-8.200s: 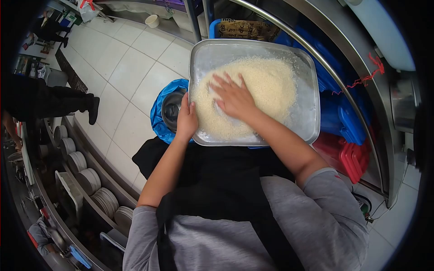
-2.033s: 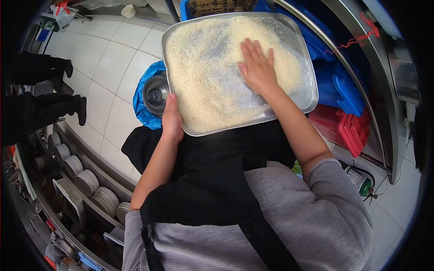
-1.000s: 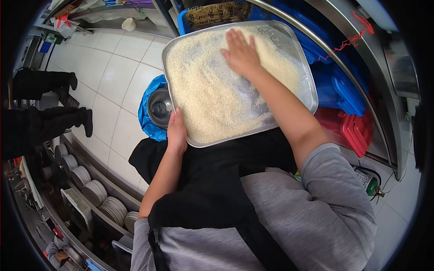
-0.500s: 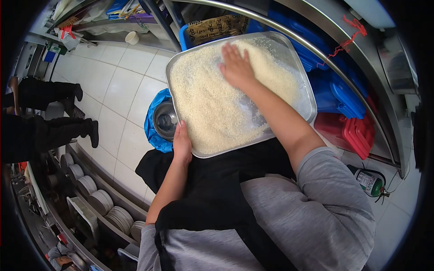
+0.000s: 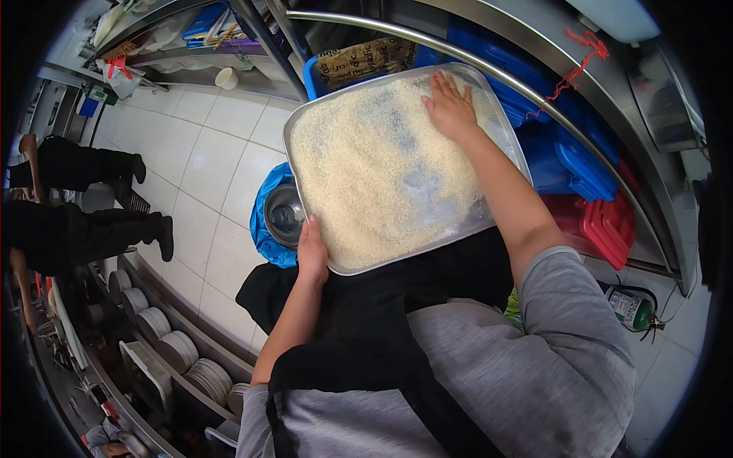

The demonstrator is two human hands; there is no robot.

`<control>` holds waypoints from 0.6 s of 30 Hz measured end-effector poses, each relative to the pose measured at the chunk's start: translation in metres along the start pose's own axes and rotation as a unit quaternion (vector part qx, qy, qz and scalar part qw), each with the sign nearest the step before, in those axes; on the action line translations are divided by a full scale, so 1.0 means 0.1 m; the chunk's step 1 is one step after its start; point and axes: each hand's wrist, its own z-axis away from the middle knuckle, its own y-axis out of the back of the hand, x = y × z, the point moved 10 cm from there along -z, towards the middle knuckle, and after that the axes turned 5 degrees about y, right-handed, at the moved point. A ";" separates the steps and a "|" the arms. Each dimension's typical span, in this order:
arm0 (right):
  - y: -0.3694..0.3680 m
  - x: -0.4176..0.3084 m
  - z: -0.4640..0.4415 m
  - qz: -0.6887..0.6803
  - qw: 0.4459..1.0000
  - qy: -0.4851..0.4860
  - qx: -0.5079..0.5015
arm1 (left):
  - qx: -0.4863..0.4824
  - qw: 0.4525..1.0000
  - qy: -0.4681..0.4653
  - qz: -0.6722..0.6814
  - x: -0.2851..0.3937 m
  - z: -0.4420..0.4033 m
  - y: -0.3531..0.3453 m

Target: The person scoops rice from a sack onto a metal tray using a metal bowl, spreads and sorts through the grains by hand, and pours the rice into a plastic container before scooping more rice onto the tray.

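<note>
A wide metal tray (image 5: 473,220) is spread with pale raw rice (image 5: 351,172), with thinner patches of metal showing in the middle and along the right side. My left hand (image 5: 311,250) grips the tray's near left edge, thumb up on the rim and fingers hidden beneath. On the far right part of the rice my right hand (image 5: 450,108) lies palm down, fingers stretched out and slightly spread. A metal bowl (image 5: 284,215) sits inside a blue plastic bag (image 5: 262,246) just left of the tray.
Blue containers (image 5: 569,164) and a red container (image 5: 603,225) stand right of the tray, behind a metal rail (image 5: 427,32). Stacked plates (image 5: 179,349) fill a shelf at lower left. Two people in dark trousers (image 5: 107,229) stand at left. A green cylinder (image 5: 632,309) is at right.
My right hand has moved right across the rice, leaving a thinner patch where it was. My left hand keeps its hold on the tray edge.
</note>
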 end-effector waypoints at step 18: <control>-0.17 -1.10 0.56 -0.049 0.988 0.143 0.035 | 0.000 0.998 -0.009 -0.067 0.07 0.05 -0.03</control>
